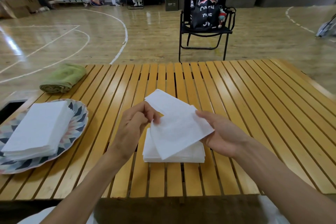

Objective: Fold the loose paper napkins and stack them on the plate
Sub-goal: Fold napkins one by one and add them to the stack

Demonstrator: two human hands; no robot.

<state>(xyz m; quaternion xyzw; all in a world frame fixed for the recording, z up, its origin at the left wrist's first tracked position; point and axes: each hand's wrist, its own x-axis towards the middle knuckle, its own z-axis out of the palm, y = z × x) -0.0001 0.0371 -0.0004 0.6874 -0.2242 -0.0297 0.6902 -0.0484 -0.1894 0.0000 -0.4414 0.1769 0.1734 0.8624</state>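
Holding one napkin (179, 123) above the loose pile (174, 152), left hand (135, 123) and right hand (222, 133) keep a pinching grip over the slatted wooden counter (245, 114) on a gym floor (81, 38), plate (80, 114) at left.

Bare slats of the table (245, 96) fill the right half of the frame. Centre, the loose napkin pile (174, 154) blocks the near edge. At left, the plate (80, 114) with its folded napkin stack (38, 129), and behind it a rolled green towel (63, 78), close that side; bare slats lie between plate and pile.
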